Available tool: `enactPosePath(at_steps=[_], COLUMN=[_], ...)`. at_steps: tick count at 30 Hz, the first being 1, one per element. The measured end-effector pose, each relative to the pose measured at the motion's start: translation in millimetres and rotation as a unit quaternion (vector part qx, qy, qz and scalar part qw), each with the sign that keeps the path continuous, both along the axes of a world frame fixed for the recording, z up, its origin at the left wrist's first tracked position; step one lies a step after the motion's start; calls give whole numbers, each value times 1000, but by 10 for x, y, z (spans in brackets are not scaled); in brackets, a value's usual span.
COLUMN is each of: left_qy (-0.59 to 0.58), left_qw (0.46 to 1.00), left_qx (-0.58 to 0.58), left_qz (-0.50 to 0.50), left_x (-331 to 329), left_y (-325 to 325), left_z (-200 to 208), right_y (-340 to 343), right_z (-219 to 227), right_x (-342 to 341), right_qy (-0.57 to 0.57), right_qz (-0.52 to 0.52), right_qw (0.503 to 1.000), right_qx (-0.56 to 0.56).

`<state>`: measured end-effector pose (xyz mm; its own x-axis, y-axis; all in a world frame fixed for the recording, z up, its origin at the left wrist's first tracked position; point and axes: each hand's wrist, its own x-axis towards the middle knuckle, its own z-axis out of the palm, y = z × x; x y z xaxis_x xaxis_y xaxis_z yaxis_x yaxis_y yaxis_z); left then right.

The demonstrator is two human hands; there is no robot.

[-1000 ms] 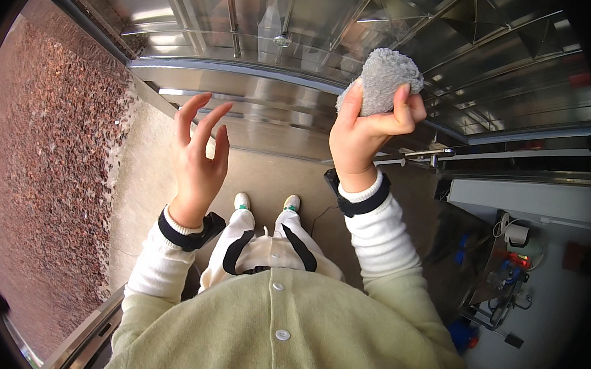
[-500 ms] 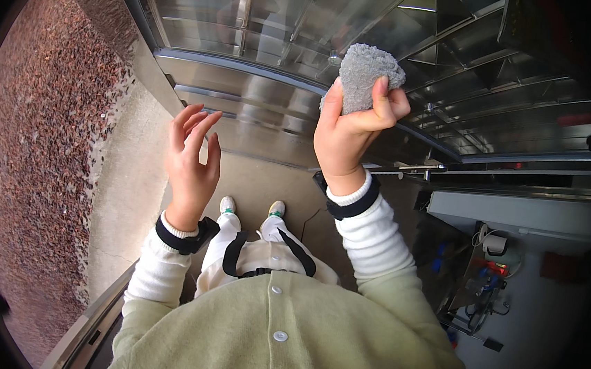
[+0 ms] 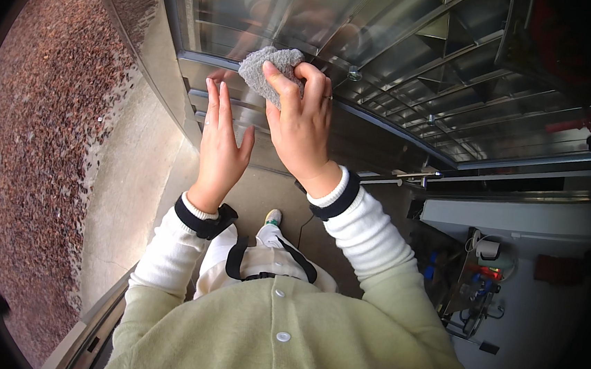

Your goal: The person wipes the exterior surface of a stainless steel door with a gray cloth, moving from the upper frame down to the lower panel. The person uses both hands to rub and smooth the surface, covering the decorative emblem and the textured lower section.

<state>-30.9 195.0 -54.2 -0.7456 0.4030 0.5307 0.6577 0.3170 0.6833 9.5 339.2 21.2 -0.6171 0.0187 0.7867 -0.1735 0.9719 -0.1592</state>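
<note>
A crumpled grey cleaning cloth [image 3: 254, 74] is gripped in my right hand [image 3: 302, 122], its fingers bent over the fabric. The cloth is in front of a glass panel [image 3: 288, 17] in a metal frame, near the panel's lower rail; whether it touches the glass I cannot tell. To the left of it, my left hand [image 3: 222, 147] is raised with fingers stretched and thumb apart, holding nothing. Its fingertips are close to the metal band [image 3: 199, 83] below the glass. Black straps circle both wrists.
Reddish-brown gravel [image 3: 43, 130] lies at the left beside a pale concrete strip [image 3: 128, 192]. A long metal bar handle [image 3: 414, 176] runs along the right. Beyond it, a small table [image 3: 464, 288] bears assorted items. One of my shoes [image 3: 273, 217] shows on the floor.
My right hand has moved left with the cloth and turned, its back now showing. My left hand has shifted right and its fingers are straighter. The two hands are closer together.
</note>
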Motion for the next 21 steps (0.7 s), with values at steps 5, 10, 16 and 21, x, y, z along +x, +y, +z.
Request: enactPosePath(at_steps=[5, 10, 16, 21], left_qy=[-23, -12, -26, -37], left_qw=[999, 1000, 999, 998], left_qx=[7, 3, 32, 35], left_qz=[-24, -24, -19, -27], left_x=[-39, -54, -58, -72], left_y=[-17, -28, -56, -105], left_z=[-13, -39, -56, -51], right_y=[105, 304, 246, 129], right_z=[401, 809, 768, 588], right_x=[187, 127, -157, -343], right_qy=[64, 156, 182, 167], right_qz=[70, -22, -30, -11], right_qw=[995, 987, 981, 982], right_qx=[-21, 21, 58, 85])
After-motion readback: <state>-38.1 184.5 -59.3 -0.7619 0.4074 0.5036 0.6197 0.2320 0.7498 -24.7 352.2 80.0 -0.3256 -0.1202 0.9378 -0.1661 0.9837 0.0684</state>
